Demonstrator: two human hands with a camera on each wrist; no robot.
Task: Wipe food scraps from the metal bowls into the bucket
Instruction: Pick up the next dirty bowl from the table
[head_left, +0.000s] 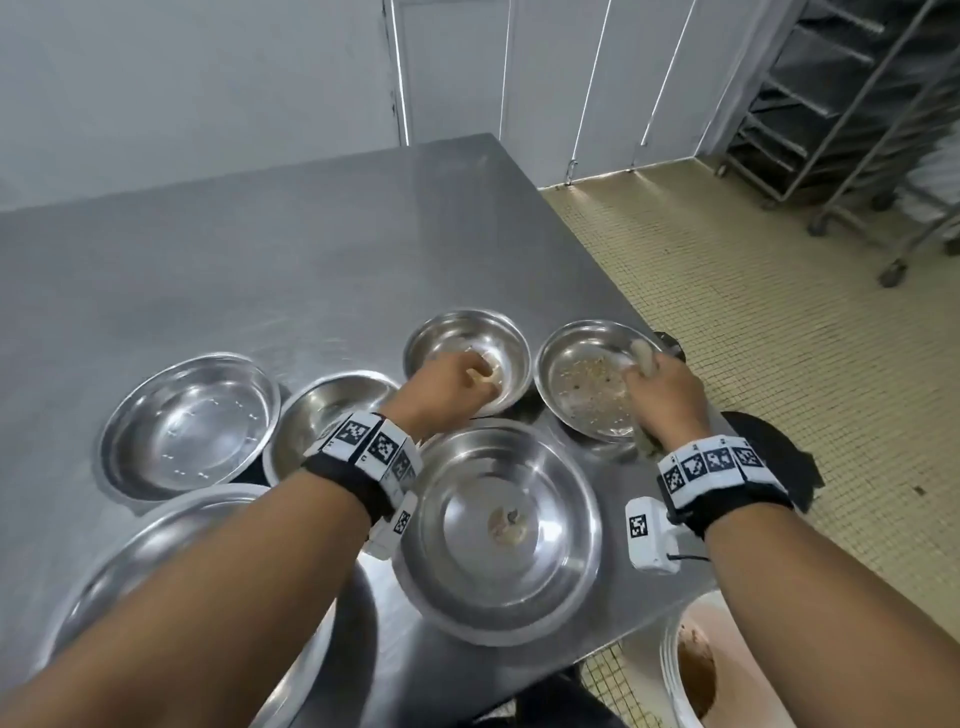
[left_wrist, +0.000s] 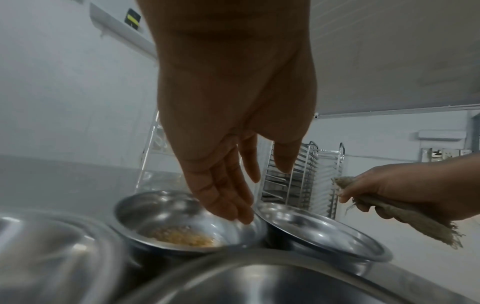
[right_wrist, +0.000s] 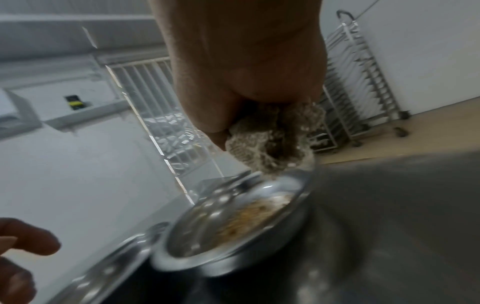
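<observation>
Scraps (head_left: 592, 387) still coat our bowl at one o'clock (head_left: 558, 364), where our right hand (head_left: 667, 395) clutches the rag (head_left: 641, 351), our left hand (head_left: 447, 387) reaches loose-fingered over the twelve o'clock bowl (head_left: 457, 332), and the bucket (head_left: 675, 670) waits at five o'clock, so we judge most wiping remains

Six round steel bowls sit upright on the table (head_left: 311, 249). The far-right bowl (head_left: 587, 384), near the table's edge, is speckled with crumbs; the small bowl (head_left: 467, 353) just beside it holds yellowish scraps. The big near bowl (head_left: 498, 530) has a central clump. A white bucket (head_left: 675, 670) with brown waste stands on the floor.
</observation>
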